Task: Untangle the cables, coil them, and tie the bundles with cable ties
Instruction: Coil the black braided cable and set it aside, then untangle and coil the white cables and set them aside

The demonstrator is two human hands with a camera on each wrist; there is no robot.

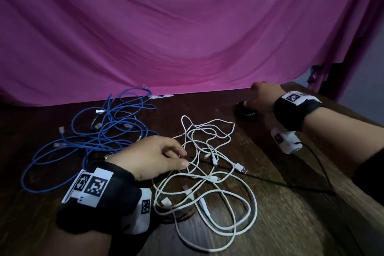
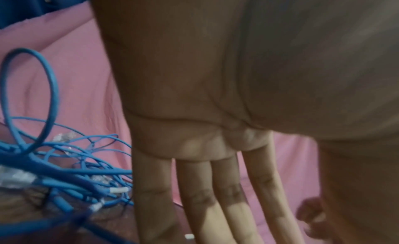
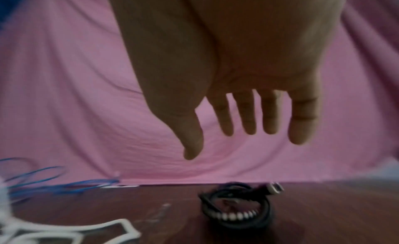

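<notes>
So, not far in as far as I can tell. One black cable [image 3: 236,211] already sits coiled in a small bundle at the far right of the counter [image 1: 270,224], with what looks like a pale band across its near side, though the blur means I can't swear it's a proper tie. Everything else is still a mess: the blue cables [image 1: 97,131] are a loose heap at the far left, and the white cables [image 1: 207,172] sprawl in loops across the middle and near side, plugs poking out everywhere. Both piles still need untangling, coiling and tying.

Left hand [image 1: 153,158] is down at the left edge of the white tangle, fingers loosely bent with the fingertips right at a strand. The head view hints at a light pinch, but the wrist view shows the fingers [image 2: 215,196] fairly straight, so I can't tell if it has hold of anything. The blue heap lies just to its left.

Right hand [image 1: 264,97] is out at the far right, hovering just above the black coil, fingers [image 3: 246,118] spread and straight, holding nothing. A thin black lead [image 1: 291,185] from the wrist camera trails across the counter on the right
</notes>
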